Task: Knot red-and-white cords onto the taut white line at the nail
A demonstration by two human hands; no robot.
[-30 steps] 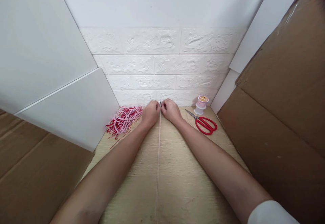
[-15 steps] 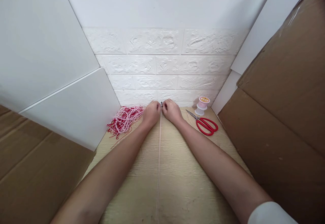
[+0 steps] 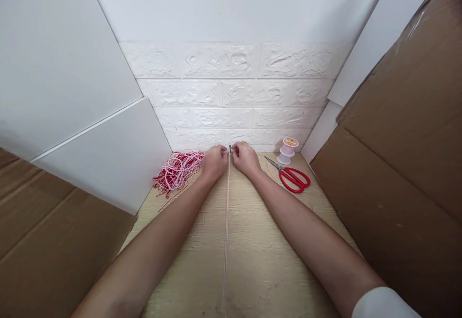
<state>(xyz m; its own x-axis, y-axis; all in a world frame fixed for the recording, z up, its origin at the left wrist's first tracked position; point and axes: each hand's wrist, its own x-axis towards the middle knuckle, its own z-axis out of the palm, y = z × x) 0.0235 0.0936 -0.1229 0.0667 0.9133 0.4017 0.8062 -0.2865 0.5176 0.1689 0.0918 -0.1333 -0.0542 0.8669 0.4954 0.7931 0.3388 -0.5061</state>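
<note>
A pale cord (image 3: 226,222) runs straight along the middle of the tabletop, from the near edge up to a small dark peg (image 3: 230,148) by the wall. On the left of the peg, my left hand (image 3: 215,159) is closed in a pinch on a thin strand of the cord. My right hand (image 3: 245,157) pinches a strand on the other side, close to the peg. The fingertips are a short gap apart, with a bit of pale thread showing between them. Fine detail of any knot is too small to make out.
A tangled heap of red and pink braided cords (image 3: 176,171) lies at the left. Red-handled scissors (image 3: 294,180) rest at the right, points toward the wall. Behind them stand stacked thread spools (image 3: 288,149). White panels and cardboard (image 3: 390,173) flank the wooden tabletop (image 3: 263,260).
My hands have drawn slightly apart at the peg, showing more of the thread between them. The cords, scissors and spools stay in place.
</note>
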